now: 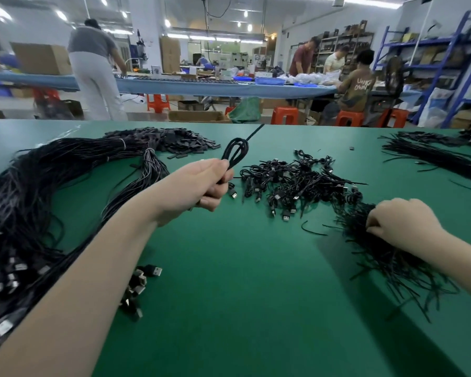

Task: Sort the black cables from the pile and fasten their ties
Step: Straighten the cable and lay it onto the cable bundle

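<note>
Cable [235, 151], black and folded into a narrow loop, stands up from the left hand [201, 186], which is clenched around it; its long axis tips toward one o'clock. The right hand [400, 221] pinches into thin black ties [386, 257] at four o'clock. Bundled cables [291, 180] lie centre on the green table [242, 295]; workers sit beyond.
</note>
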{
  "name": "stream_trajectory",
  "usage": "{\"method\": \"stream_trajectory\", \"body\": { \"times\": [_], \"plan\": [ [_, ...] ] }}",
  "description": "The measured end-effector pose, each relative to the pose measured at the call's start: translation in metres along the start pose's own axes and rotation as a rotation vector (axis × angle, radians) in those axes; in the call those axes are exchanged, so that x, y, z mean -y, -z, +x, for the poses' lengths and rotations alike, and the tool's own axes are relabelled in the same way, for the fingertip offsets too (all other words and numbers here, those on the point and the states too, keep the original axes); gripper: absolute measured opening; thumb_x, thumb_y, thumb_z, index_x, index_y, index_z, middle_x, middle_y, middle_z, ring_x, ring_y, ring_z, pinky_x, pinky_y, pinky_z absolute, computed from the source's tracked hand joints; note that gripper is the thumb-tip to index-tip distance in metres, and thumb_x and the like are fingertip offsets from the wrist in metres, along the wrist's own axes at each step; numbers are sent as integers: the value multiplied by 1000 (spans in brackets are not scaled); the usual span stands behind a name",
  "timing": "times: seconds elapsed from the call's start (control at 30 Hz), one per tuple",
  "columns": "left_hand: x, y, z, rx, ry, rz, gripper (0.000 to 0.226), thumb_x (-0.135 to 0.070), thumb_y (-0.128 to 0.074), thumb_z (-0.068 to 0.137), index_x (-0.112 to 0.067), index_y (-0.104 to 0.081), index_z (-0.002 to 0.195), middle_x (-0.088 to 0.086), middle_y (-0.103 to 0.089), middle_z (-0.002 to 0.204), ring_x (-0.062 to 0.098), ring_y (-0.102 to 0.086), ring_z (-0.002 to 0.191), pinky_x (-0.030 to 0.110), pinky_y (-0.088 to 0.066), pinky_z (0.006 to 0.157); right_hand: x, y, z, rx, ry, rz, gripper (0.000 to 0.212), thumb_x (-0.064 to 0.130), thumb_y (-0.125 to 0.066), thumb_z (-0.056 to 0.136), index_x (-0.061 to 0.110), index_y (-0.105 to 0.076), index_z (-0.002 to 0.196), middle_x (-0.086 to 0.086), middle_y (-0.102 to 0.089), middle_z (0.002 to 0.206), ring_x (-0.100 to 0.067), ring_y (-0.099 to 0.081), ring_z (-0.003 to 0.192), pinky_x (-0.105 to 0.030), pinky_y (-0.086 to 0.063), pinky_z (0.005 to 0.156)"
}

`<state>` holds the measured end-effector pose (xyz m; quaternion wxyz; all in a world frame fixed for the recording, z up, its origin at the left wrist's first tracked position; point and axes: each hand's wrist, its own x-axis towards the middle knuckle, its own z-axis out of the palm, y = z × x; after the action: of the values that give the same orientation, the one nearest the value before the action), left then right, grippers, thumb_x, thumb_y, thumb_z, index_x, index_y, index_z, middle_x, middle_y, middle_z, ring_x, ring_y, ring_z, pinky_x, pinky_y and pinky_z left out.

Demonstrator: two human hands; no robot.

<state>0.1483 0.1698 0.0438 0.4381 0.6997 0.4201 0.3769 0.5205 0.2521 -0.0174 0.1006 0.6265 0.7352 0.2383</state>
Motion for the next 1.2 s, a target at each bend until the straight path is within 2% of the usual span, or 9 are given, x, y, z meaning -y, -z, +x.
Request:
{"method": "stream_trajectory", "body": {
  "times": [0.17,0.27,0.4,0.5,0.7,0.83,1.0,1.1,1.2],
  "plan": [
    [7,-8,3,47,71,82,32,-35,-30,104,-13,-40,83,-13,-33,59,6,-28,51,18,-30,54,36,52,-8,-260,-1,1103,6,30,-77,77,29,-73,81,17,-70,71,3,-64,64,-7,-48,59],
    [9,-15,4,47,108,172,31,-37,-32,103,-13,-40,84,-10,-35,64,4,-32,50,14,-33,52,87,99,-30,-326,180,1505,10,28,-78,74,27,-71,81,10,-73,72,-6,-69,67,-17,-56,62],
    [8,-24,3,15,114,376,28,-33,-34,103,-15,-37,82,-3,-42,70,6,-40,54,16,-38,52,133,134,-41,-431,260,1590,6,21,-78,77,20,-72,76,9,-72,70,-6,-66,62,-20,-53,58],
    [6,-25,3,6,122,619,20,-24,-31,101,-14,-38,85,4,-50,78,18,-44,65,32,-39,59,140,141,-37,-353,209,1615,9,24,-77,78,19,-72,73,11,-66,59,-1,-53,49,-16,-42,48],
    [11,-37,6,-50,72,971,29,-38,-28,102,-15,-44,108,-1,-49,80,24,-48,67,36,-36,61,136,138,-32,-259,161,1567,12,30,-74,81,21,-73,74,9,-62,53,-2,-43,45,-18,-36,44],
    [14,-43,3,-36,53,1142,25,-43,-30,100,-23,-34,86,-6,-39,67,17,-40,57,34,-28,57,121,148,-27,-343,286,1329,9,34,-73,81,27,-72,76,4,-67,65,-5,-50,47,-20,-43,43],
    [4,-58,-1,161,12,1036,27,-44,-33,101,-23,-37,84,-10,-41,67,12,-44,61,32,-33,61,84,169,7,195,500,1188,20,44,-74,75,24,-73,78,8,-69,74,-5,-58,66,-18,-47,65],
    [-10,-55,-6,243,-80,643,27,-37,-39,101,-21,-40,79,-12,-45,68,0,-43,57,21,-40,61,82,158,19,659,526,1529,11,24,-73,78,16,-68,74,-2,-62,72,-15,-56,66,-27,-45,67],
    [-13,-40,-4,74,-74,292,22,-28,-39,103,-21,-46,83,-8,-44,69,-1,-42,54,13,-41,56,107,138,15,721,305,2042,8,17,-61,76,13,-64,82,0,-65,72,-14,-61,68,-27,-51,67]
  ]
}}
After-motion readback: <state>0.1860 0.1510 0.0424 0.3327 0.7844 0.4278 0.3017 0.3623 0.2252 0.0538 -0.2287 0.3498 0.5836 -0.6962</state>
